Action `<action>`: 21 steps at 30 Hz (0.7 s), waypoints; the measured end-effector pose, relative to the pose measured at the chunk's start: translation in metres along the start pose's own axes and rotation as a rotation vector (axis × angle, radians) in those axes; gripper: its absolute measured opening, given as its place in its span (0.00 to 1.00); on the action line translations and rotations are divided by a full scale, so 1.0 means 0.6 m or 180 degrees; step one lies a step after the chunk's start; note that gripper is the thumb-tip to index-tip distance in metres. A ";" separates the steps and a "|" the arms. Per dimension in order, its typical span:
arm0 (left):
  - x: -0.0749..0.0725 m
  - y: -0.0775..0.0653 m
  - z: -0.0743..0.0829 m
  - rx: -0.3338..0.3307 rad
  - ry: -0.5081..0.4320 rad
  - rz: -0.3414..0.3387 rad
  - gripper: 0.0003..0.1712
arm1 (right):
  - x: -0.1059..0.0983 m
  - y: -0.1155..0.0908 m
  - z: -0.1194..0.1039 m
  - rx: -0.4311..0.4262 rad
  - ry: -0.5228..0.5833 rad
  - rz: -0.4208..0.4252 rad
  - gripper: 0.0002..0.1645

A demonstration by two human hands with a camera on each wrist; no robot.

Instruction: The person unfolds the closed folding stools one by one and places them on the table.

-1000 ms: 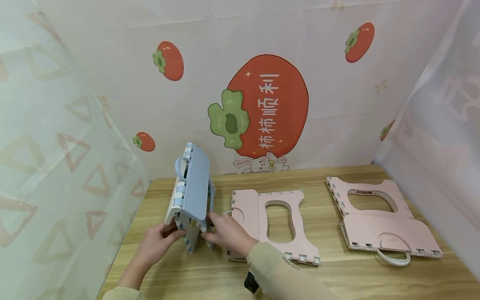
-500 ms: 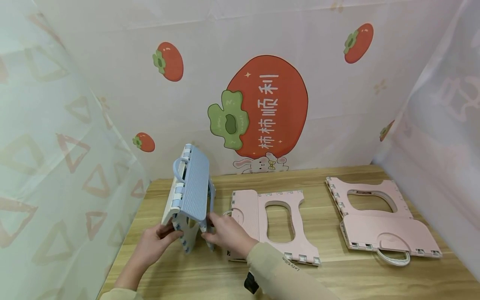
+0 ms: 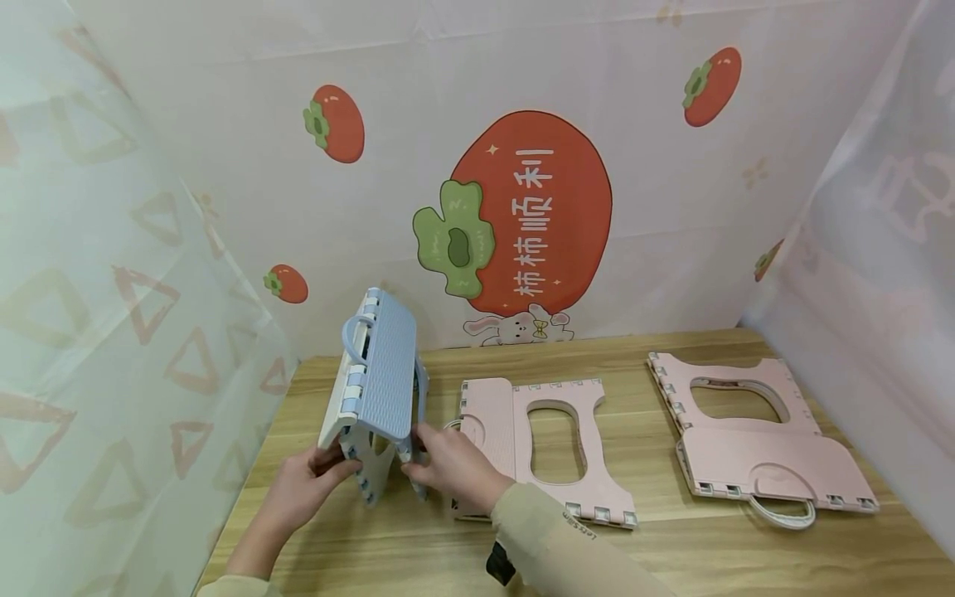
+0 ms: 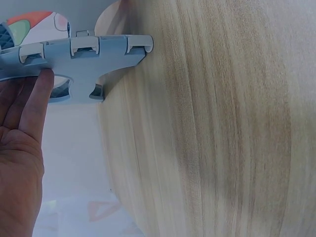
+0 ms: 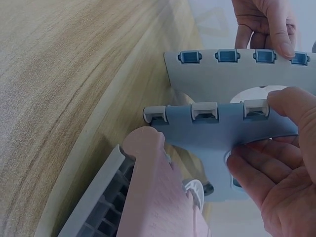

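A blue and white folding step stool (image 3: 390, 356) stands partly unfolded at the left of the table, its top tilted and a round carry handle (image 3: 354, 338) on its left edge. My left hand (image 3: 294, 489) grips the left leg panel, thumb on the near edge. My right hand (image 3: 457, 466) pinches the right leg panel. The right wrist view shows that blue panel (image 5: 190, 131) between thumb and fingers, with the white inner face of the other panel (image 5: 202, 74) apart from it. In the left wrist view, fingers of my left hand (image 4: 22, 133) lie along the panel.
A pink folding stool (image 3: 492, 423) lies folded flat close to the right of my right hand. Another flat pink stool (image 3: 776, 464) is farther right, its white handle out. The patterned cloth wall (image 3: 642, 274) rises behind the wooden table (image 3: 373, 555).
My left hand has drawn the left leg panel slightly leftward, widening the gap between the panels. The stool's top leans a little more left. My right hand has stayed put.
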State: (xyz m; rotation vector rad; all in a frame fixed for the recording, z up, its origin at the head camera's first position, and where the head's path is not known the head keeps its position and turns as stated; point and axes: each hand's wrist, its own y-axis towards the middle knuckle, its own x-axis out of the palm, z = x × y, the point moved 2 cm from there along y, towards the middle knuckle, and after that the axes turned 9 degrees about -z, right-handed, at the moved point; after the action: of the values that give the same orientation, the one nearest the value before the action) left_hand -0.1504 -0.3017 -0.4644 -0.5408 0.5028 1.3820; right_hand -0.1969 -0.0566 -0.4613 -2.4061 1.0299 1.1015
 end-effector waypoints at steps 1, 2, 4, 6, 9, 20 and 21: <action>0.000 0.000 0.000 -0.0008 -0.0008 -0.0005 0.31 | 0.000 0.000 0.000 0.0002 0.0004 -0.0001 0.19; -0.001 -0.001 0.000 -0.0015 -0.0009 -0.0008 0.31 | 0.000 0.000 0.000 0.0003 0.0005 0.0000 0.19; -0.001 -0.001 -0.002 -0.0031 -0.0015 -0.0012 0.31 | 0.001 0.000 0.001 -0.0004 0.0024 0.0010 0.19; -0.003 -0.001 -0.003 -0.0035 -0.0024 -0.0013 0.32 | 0.001 0.001 0.002 0.0000 0.0025 0.0018 0.19; -0.004 -0.001 -0.004 -0.0017 -0.0046 0.0000 0.32 | 0.002 0.001 0.003 0.0000 0.0027 0.0042 0.18; -0.008 -0.002 -0.008 0.0037 -0.0096 0.0012 0.33 | 0.005 0.001 0.009 0.0007 0.0054 0.0072 0.20; -0.008 -0.003 -0.009 0.0016 -0.0097 0.0001 0.33 | 0.006 0.001 0.010 0.0002 0.0063 0.0073 0.20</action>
State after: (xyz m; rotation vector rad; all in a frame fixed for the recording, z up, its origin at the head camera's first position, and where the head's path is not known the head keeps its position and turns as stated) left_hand -0.1496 -0.3091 -0.4653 -0.5149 0.4815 1.3871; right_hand -0.1989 -0.0556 -0.4681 -2.4152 1.0664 1.0867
